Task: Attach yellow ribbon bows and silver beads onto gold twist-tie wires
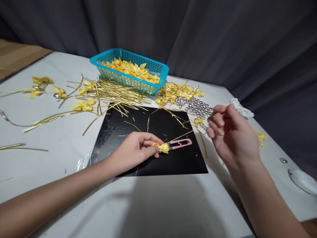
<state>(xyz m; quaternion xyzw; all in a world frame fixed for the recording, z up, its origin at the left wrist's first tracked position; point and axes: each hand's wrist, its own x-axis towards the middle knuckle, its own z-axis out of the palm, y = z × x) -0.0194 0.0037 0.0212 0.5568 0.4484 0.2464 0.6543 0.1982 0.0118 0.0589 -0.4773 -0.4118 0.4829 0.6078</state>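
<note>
My left hand (pixel 142 145) is closed over the black mat, pinching a yellow ribbon bow (pixel 163 148) between thumb and fingers. A silver bead (pixel 158 151) shows at the bow's middle. Just right of the bow, pink-handled thread snips (pixel 187 142) lie on the black mat (pixel 148 168). Raised at the right, my right hand (pixel 230 135) has its fingers curled and its thumb against them; what is in them, if anything, I cannot make out. A thin gold wire (pixel 182 136) slants up from near the bow towards that hand.
Behind the mat, a blue plastic basket (pixel 163 74) holds many yellow bows. Gold wire ties (pixel 116 92) are heaped before it. Silver beads (pixel 198 107) and finished-looking bows (pixel 178 91) lie to the right. More wired bows (pixel 83 105) are at left, and a white object (pixel 303 180) far right.
</note>
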